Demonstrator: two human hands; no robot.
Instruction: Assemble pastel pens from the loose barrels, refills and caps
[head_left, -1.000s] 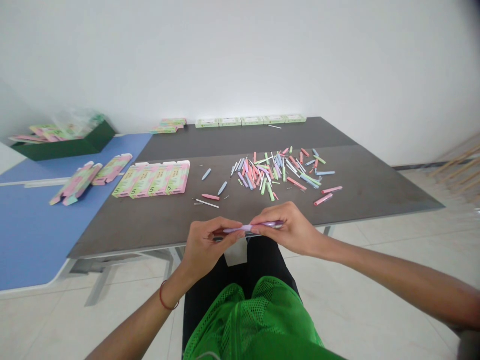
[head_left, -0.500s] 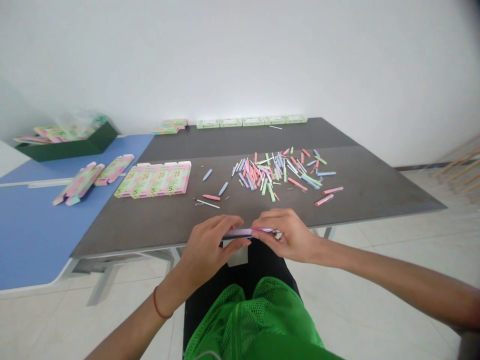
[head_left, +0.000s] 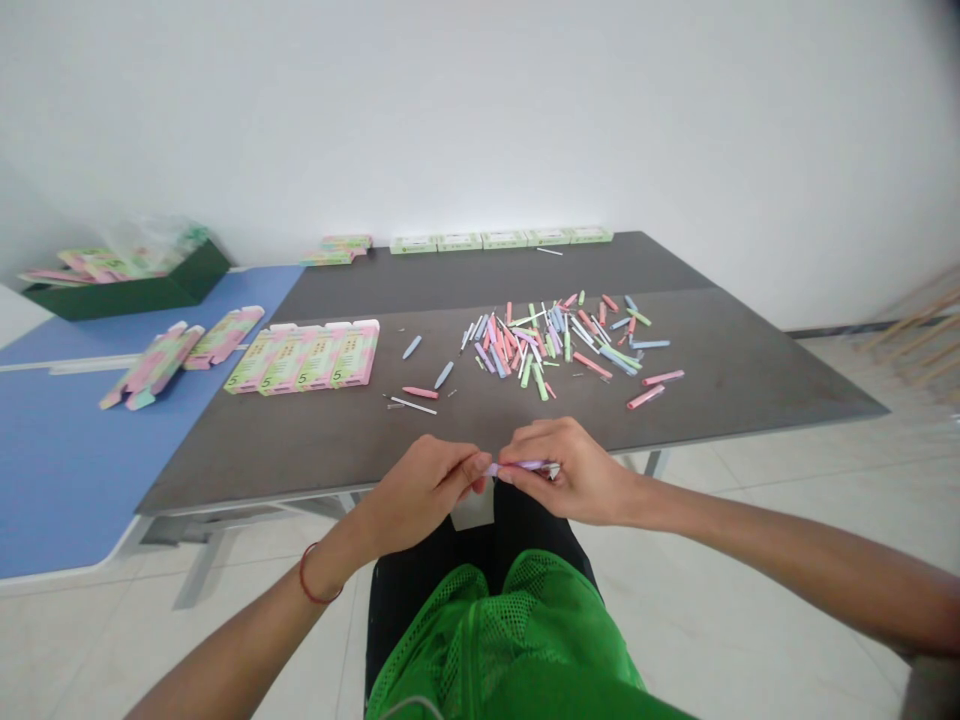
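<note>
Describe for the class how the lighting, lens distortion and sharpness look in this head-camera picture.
Head view: the light is soft and even, with only faint shadows near the left hand and right hand; the wide lens splays the dark table outward; the white wall looks pale and flat, darkening at the top right corner; the lilac pen part is too small to show fine detail.

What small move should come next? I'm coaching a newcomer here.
Probably keep the left hand steady on the lilac pen barrel and let the right hand make one small twist or push at its right end: both hands are on that single piece, so settle it before reaching for the loose pastel pen parts.
</note>
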